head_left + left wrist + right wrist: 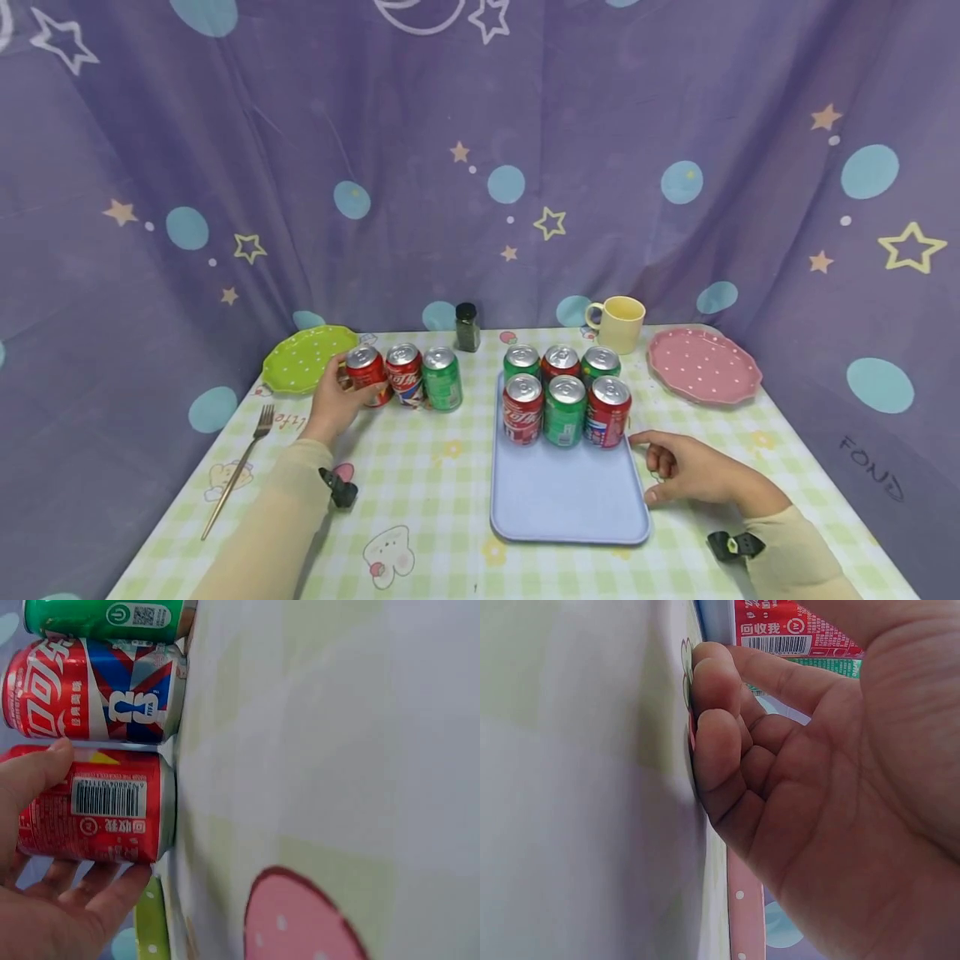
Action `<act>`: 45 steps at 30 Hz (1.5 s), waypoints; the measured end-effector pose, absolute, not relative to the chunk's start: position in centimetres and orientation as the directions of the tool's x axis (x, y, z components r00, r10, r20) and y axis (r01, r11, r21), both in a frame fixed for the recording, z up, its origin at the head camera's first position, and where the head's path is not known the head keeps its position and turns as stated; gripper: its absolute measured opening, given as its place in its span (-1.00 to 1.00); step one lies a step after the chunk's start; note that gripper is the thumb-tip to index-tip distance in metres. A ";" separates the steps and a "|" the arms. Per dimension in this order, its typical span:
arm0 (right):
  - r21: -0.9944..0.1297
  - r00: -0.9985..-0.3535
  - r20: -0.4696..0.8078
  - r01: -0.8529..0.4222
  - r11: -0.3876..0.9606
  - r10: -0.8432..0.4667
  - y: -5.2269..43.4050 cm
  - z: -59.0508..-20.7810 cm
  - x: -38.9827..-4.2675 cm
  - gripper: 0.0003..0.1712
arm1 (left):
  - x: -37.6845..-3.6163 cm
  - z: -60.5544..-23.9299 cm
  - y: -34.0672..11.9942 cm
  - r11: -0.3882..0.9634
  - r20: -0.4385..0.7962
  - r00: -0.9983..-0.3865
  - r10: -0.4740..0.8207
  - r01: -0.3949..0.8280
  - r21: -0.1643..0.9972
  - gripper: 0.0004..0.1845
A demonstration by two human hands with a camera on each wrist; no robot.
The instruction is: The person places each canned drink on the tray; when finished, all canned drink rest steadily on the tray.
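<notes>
Left hand [335, 406] grips the end red can [367, 374], right hand [686, 469] rests loosely curled and empty on the bench [420, 492]; lifting carelessly could topple the neighbouring can [406, 373].

the light over my table [450, 483] is soft, even and fairly bright, seemingly from above and in front; shadows are faint, only thin dark rims under the cans [564, 392] on the tray [570, 500] and beneath my right hand [686, 472] by the tray's right edge. the can tops catch small white glints, no harsh glare. my head view is sharp in the middle, and the curtain [480, 167] bows outward toward the corners. my left wrist view shows the can [97, 806] in my left hand [45, 900] crisply, barcode readable, while the near cloth goes pale and soft. my right wrist view is washed out and blurred on its left half, my fingers [720, 727] close and slightly soft.
</notes>
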State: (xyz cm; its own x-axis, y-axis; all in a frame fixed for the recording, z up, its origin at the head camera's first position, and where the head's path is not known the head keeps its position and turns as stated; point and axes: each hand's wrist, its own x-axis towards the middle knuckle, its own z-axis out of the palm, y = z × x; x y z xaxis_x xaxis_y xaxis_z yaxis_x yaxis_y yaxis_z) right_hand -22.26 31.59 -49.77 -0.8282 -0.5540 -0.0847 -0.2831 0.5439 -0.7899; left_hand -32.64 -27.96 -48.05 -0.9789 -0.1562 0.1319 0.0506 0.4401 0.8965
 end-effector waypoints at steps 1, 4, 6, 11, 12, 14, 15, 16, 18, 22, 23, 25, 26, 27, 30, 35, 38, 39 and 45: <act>-0.790 -0.827 -0.083 -0.285 0.543 -0.556 31.6 -49.8 -22.2 -0.03 | -32.4 -48.0 -27.9 0.439 0.134 -0.975 -0.174 0.045 0.897 -0.04; -0.787 -0.829 -0.085 -0.285 0.547 -0.554 31.6 -49.9 -22.1 -0.03 | -31.7 -47.3 -27.5 0.431 0.159 -0.961 -0.224 0.048 0.901 -0.06; -0.784 -0.830 -0.087 -0.284 0.552 -0.551 31.6 -49.8 -22.1 -0.03 | -31.0 -46.7 -27.3 0.429 0.184 -0.949 -0.256 0.059 0.901 -0.07; -0.781 -0.833 -0.091 -0.280 0.558 -0.545 31.6 -49.8 -22.2 -0.03 | -29.3 -45.3 -26.7 0.442 0.276 -0.912 -0.304 0.122 0.889 -0.06; -0.781 -0.833 -0.090 -0.281 0.557 -0.546 31.6 -49.8 -22.2 -0.04 | -28.9 -45.1 -26.5 0.446 0.305 -0.903 -0.304 0.148 0.883 -0.08; -0.784 -0.832 -0.086 -0.283 0.552 -0.549 31.6 -49.8 -22.1 -0.04 | -28.0 -44.6 -26.0 0.460 0.358 -0.889 -0.285 0.201 0.865 -0.10; -0.788 -0.830 -0.082 -0.286 0.546 -0.552 31.6 -49.7 -22.1 -0.04 | -27.5 -44.4 -25.7 0.464 0.383 -0.884 -0.269 0.229 0.856 -0.11; -0.789 -0.829 -0.078 -0.288 0.542 -0.554 31.6 -49.7 -22.1 -0.04 | -26.9 -44.0 -25.2 0.469 0.405 -0.879 -0.250 0.256 0.845 -0.12; -0.793 -0.826 -0.068 -0.296 0.532 -0.560 31.6 -49.6 -22.0 -0.05 | -25.6 -43.4 -24.1 0.465 0.439 -0.874 -0.208 0.307 0.831 -0.13; -0.796 -0.823 -0.057 -0.304 0.523 -0.565 31.6 -49.6 -22.0 -0.06 | -23.2 -42.2 -21.4 0.447 0.463 -0.879 -0.111 0.372 0.813 -0.12; -0.796 -0.823 -0.059 -0.303 0.525 -0.565 31.6 -49.7 -22.0 -0.06 | -22.7 -42.0 -20.7 0.434 0.465 -0.881 -0.082 0.389 0.813 -0.12; -0.794 -0.825 -0.067 -0.296 0.531 -0.561 31.6 -49.7 -22.0 -0.06 | -21.9 -41.8 -19.3 0.424 0.473 -0.881 -0.018 0.422 0.801 -0.14; -0.792 -0.827 -0.071 -0.293 0.535 -0.558 31.6 -49.7 -22.1 -0.05 | -21.6 -41.8 -18.6 0.416 0.480 -0.877 0.016 0.442 0.795 -0.15; -0.793 -0.826 -0.072 -0.293 0.534 -0.559 31.6 -49.7 -22.1 -0.05 | -21.3 -41.8 -17.9 0.402 0.482 -0.875 0.048 0.459 0.792 -0.16; -0.795 -0.827 -0.071 -0.291 0.532 -0.558 31.6 -49.7 -22.1 -0.03 | -20.8 -42.1 -15.7 0.370 0.481 -0.867 0.132 0.493 0.787 -0.18; -0.802 -0.827 -0.058 -0.295 0.519 -0.560 31.5 -49.7 -22.1 -0.02 | -20.3 -42.8 -12.1 0.320 0.433 -0.873 0.225 0.486 0.813 -0.16; -0.805 -0.829 -0.065 -0.285 0.520 -0.556 31.5 -49.6 -22.1 -0.03 | -20.2 -43.3 -10.2 0.296 0.397 -0.879 0.264 0.465 0.834 -0.16; -0.806 -0.829 -0.069 -0.281 0.520 -0.554 31.5 -49.6 -22.1 -0.03 | -20.2 -43.4 -9.6 0.292 0.383 -0.880 0.280 0.458 0.840 -0.16; -0.801 -0.834 -0.076 -0.275 0.531 -0.547 31.3 -49.6 -22.1 -0.04 | -20.3 -44.2 -6.7 0.306 0.332 -0.869 0.366 0.450 0.839 -0.20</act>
State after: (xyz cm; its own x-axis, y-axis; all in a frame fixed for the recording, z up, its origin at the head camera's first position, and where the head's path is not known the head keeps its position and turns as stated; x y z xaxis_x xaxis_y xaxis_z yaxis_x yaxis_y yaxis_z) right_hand -22.12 31.34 -49.65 -0.8340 -0.5465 -0.0763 -0.2748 0.5313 -0.8014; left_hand -20.34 -6.72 -44.19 -0.8691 0.3663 0.3324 0.4499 0.3059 0.8391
